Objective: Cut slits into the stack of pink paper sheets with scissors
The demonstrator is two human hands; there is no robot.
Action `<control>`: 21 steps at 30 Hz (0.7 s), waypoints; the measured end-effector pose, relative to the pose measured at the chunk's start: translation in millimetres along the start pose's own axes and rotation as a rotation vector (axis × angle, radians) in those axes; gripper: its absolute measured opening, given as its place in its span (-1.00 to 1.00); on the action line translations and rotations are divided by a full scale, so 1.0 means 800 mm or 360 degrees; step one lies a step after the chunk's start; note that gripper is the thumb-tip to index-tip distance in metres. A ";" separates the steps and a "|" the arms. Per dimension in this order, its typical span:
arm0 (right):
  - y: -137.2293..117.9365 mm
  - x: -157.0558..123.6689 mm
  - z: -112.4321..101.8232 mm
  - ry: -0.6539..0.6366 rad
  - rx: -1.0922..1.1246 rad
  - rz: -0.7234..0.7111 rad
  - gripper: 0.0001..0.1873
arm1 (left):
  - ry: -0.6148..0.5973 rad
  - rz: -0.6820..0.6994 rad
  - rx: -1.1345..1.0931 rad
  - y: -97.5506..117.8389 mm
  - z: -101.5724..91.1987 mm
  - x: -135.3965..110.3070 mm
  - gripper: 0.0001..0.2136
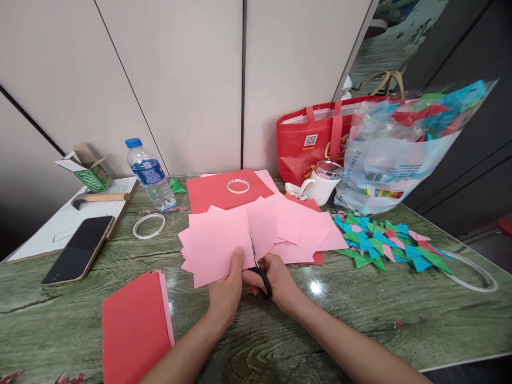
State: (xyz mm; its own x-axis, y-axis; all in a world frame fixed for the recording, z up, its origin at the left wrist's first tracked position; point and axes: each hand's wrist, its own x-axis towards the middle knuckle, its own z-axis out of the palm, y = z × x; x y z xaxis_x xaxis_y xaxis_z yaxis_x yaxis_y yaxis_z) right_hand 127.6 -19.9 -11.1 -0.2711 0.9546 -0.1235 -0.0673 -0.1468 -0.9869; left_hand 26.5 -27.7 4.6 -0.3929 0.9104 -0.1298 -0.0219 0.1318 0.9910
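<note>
My left hand [229, 282] pinches a sheet of pink paper [218, 242], thumb on top, near its lower edge. In my right hand [276, 277] is a pair of scissors [264, 281] with black handles. Their blades lie along a cut running up through the pink paper, and the part on the right side is bent away. Behind it, more pink sheets [306, 224] lie fanned out on the table, with red paper partly under them. Further back rests red paper [220, 189] with a white ring of tape [238, 186] on top.
At left are a stack of red and pink paper [134, 325], a phone [80, 250], a hammer-like tool [102, 197], a water bottle [151, 176] and another white ring [149, 226]. Right: a white mug [320, 186], a red bag [300, 144], a plastic bag [384, 165], folded paper pieces [388, 242].
</note>
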 end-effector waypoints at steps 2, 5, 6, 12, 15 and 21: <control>0.000 0.000 0.000 -0.0008 0.0017 -0.0012 -0.71 | -0.0012 -0.0017 0.0014 0.002 0.000 -0.001 -0.64; -0.002 0.000 0.000 0.0008 0.0024 -0.0001 -0.69 | -0.0021 -0.0051 0.0045 0.005 0.000 -0.002 -0.65; -0.002 0.000 0.000 0.0022 0.0025 0.0009 -0.68 | -0.0014 -0.0060 0.0054 0.005 0.000 -0.002 -0.66; 0.000 0.001 0.001 0.0040 0.0032 0.0040 -0.64 | -0.0025 -0.0064 0.0034 0.002 0.000 -0.001 -0.67; 0.000 0.001 0.001 0.0030 0.0072 0.0028 -0.64 | -0.0007 -0.0034 0.0018 0.003 0.000 -0.001 -0.67; -0.005 -0.001 0.002 0.0039 0.0061 0.0052 -0.63 | -0.0061 -0.0073 0.0051 0.004 0.001 -0.002 -0.72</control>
State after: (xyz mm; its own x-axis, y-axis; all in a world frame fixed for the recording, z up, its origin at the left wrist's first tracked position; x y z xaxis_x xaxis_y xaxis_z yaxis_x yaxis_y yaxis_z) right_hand 126.6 -20.6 -6.8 -0.2501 0.9551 -0.1585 -0.0958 -0.1873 -0.9776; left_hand 27.7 -28.6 8.0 -0.3568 0.9174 -0.1766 -0.0090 0.1856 0.9826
